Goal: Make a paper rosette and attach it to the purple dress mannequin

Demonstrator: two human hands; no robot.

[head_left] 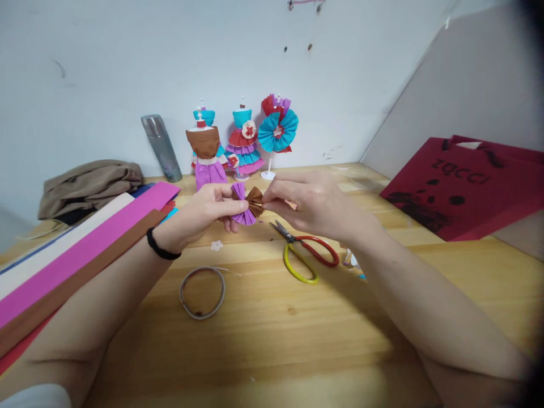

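Observation:
Between my two hands, above the middle of the table, is a pleated paper rosette [240, 216], part purple and part brown. My left hand [215, 207] pinches its purple side, the thumb lying across the front near the centre. At the brown fan-shaped folds, the fingertips of my right hand [308, 201] are pressed together on the outer edge. Just below my right hand lie scissors [290, 238] with one red and one yellow handle, blades partly spread. A small pale flower cutout [217, 245] rests below my left hand.
A coil of grey wire [182, 294] lies near the front. Coloured paper strips [85, 243] run under my left forearm. Paper-dressed stands [242, 147], a tilted bottle [161, 147] and brown cloth [93, 184] are behind; a red bag [463, 187] leans at right.

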